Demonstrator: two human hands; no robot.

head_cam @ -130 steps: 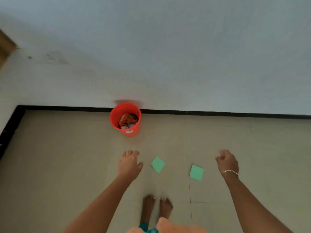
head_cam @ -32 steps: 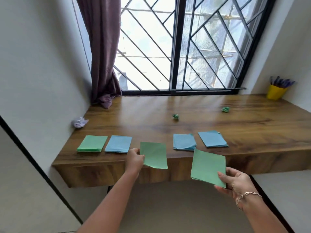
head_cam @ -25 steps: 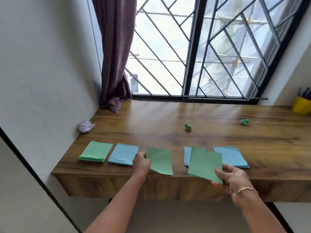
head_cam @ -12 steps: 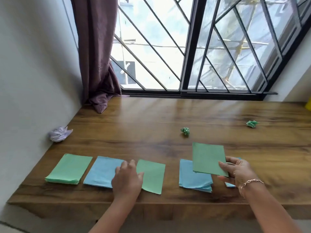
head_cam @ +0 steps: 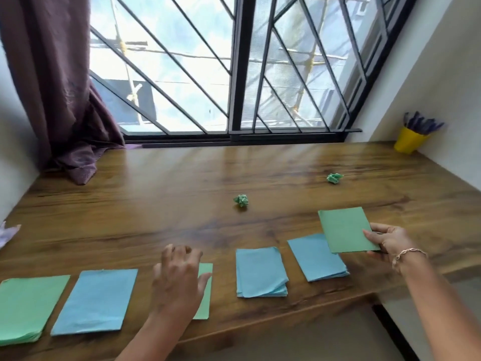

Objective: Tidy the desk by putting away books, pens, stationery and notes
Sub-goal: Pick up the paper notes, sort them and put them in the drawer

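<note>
Now that the left hand (head_cam: 179, 277) has laid its sheet (head_cam: 205, 290) flat on the desk (head_cam: 156, 199) — fingers loose — the right hand (head_cam: 387, 241) still pinches the other sheet (head_cam: 343, 229), now over the right blue stack (head_cam: 315, 259) — probably placing next.

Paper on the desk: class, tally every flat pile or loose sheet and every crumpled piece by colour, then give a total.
Green flat paper: 3 – left pile, sheet under the left hand, held sheet in the right hand
Blue piles: 3
Green crumpled balls: 2
Pale purple crumpled paper: 1
Total: 9
</note>
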